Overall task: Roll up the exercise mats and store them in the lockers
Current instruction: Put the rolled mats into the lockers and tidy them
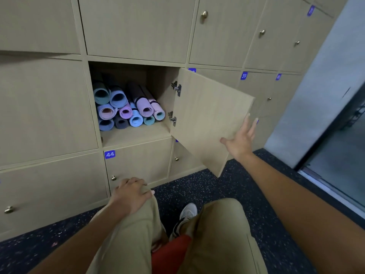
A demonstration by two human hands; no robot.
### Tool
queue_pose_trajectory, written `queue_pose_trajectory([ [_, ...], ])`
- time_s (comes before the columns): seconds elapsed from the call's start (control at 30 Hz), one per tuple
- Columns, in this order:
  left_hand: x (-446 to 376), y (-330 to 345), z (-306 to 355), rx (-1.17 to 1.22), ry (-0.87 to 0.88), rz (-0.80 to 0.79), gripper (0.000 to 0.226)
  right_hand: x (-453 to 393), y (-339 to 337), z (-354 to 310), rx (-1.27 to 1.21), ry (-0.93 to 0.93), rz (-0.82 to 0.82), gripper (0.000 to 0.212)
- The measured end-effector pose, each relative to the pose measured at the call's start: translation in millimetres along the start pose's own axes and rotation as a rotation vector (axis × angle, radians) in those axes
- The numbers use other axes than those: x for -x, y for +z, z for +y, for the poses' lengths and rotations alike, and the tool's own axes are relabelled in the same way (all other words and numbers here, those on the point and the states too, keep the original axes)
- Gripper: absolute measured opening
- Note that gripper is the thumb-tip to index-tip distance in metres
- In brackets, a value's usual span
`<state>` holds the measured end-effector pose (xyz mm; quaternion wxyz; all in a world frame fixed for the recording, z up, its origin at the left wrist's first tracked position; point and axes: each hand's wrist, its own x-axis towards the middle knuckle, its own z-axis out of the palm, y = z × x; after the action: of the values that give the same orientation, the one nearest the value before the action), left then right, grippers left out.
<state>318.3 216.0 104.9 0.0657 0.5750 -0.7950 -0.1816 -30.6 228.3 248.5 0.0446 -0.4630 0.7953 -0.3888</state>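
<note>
While you crouch before the wall of pale wooden lockers (138,28), your right hand (240,140) lies at centre right of the frame with fingers spread and straight, palm flat against the free edge of the open pale wooden locker door (209,119), thumb on the near face; it pinches nothing. The door stands swung out to the right on two metal hinges (176,89). Your left hand (131,196) sits low in the frame, left of centre, fingers loosely curled over your left knee in tan trousers (126,240), holding nothing.

The rolled exercise mats (128,107), in teal, light blue, lilac, pink and dark navy, are stacked end-on inside the open compartment at the middle of the frame, filling its left and centre and resting on its floor. Just below it, a blue label reading 44 (109,154) marks a closed door with a brass knob (113,177). A white shoe (187,213) rests on the dark speckled floor (197,186) at lower centre.
</note>
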Motion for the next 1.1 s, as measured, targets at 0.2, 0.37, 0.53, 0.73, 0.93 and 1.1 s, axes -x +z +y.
queue_pose_trajectory([
  [0.2,4,1,-9,0.044,-0.011,0.038,0.044,-28,5,4,-0.298,0.151,-0.087,0.137],
  [0.37,3,-1,-13,0.054,-0.017,0.038,0.044,-35,8,6,-0.337,0.191,-0.02,0.116],
  [0.53,1,-3,-10,0.044,-0.026,0.036,0.043,-23,18,15,-0.369,0.105,-0.001,0.095],
  [0.73,3,-6,-5,0.035,-0.023,0.05,0.042,5,32,8,-0.319,-0.029,-0.106,0.069],
  [0.93,8,-7,-15,0.026,-0.034,0.064,0.043,36,59,-9,-0.234,-0.158,-0.274,0.075],
  [1.1,14,-10,-35,-0.013,-0.086,0.062,0.044,55,80,-30,-0.146,-0.354,-0.435,0.079],
])
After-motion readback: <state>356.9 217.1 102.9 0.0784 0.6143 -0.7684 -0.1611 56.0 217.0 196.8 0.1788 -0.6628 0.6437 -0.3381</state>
